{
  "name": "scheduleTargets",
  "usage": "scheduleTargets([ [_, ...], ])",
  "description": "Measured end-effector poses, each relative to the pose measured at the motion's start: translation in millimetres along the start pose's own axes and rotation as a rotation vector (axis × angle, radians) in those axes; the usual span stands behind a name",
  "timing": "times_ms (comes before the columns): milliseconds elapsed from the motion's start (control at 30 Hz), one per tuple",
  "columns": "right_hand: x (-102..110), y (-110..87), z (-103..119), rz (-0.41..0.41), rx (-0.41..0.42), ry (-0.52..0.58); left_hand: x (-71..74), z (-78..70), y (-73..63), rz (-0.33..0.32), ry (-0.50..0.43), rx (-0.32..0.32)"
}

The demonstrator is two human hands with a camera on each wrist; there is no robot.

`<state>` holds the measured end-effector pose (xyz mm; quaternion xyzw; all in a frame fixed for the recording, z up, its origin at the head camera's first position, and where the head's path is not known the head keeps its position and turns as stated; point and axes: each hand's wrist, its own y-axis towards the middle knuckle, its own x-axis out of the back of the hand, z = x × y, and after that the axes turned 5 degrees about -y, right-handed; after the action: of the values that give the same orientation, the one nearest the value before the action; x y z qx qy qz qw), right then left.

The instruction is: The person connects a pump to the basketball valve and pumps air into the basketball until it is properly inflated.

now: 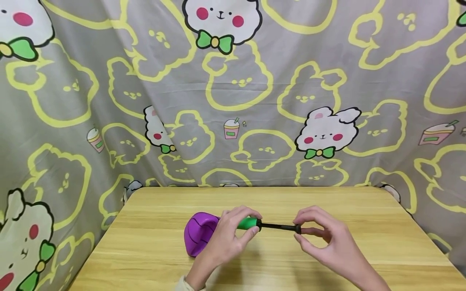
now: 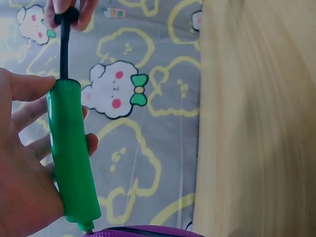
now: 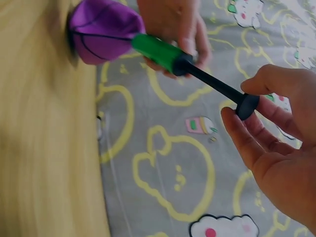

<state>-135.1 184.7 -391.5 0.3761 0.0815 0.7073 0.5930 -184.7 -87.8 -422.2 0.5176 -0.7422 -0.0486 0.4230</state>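
Observation:
A small green hand air pump (image 2: pixel 71 153) lies across my left hand (image 1: pixel 230 232), whose fingers and thumb grip its barrel. The pump's nozzle meets a purple ball (image 1: pixel 200 231) with black lines, dented and partly deflated, on the table to the left. Out of the barrel's right end runs a black rod (image 1: pixel 278 226), drawn well out. At its tip is a round black handle (image 3: pixel 247 106), which the thumb and fingers of my right hand (image 1: pixel 331 238) pinch. Part of the ball is hidden behind my left hand in the head view.
Both hands work over a light wood-grain table (image 1: pixel 160 206). Behind it and along the sides hangs a grey curtain (image 1: pixel 255 117) printed with yellow outlines and white rabbits, close to the table's back edge.

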Motion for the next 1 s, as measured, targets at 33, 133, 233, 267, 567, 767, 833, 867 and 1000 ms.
scheduleTargets([
  [33,4,-0.1,1,-0.003,-0.002,-0.001,1.0,0.5,0.3,-0.003,-0.007,0.006],
  [133,14,0.4,3,-0.003,-0.006,0.006,3.9,2.3,0.9,0.001,-0.042,0.008],
  [233,20,1.2,5,0.008,-0.003,0.015,5.7,3.8,1.2,0.011,-0.072,0.006],
  [267,21,1.4,5,0.011,-0.005,0.016,6.0,4.2,1.2,0.013,-0.076,0.003],
  [567,24,1.6,2,-0.043,0.008,0.024,1.9,4.1,0.7,-0.011,-0.035,-0.009],
  [767,16,1.8,-10,-0.062,0.137,0.178,-1.8,4.5,0.8,-0.057,0.019,-0.034],
  [833,10,1.6,-13,-0.056,0.162,0.199,-3.5,4.7,0.7,-0.066,0.039,-0.048],
  [867,6,1.4,-15,-0.055,0.162,0.198,-4.6,4.7,0.6,-0.07,0.051,-0.055],
  [1000,-7,0.0,-17,-0.063,0.116,0.157,-8.6,4.1,0.4,-0.069,0.08,-0.07],
])
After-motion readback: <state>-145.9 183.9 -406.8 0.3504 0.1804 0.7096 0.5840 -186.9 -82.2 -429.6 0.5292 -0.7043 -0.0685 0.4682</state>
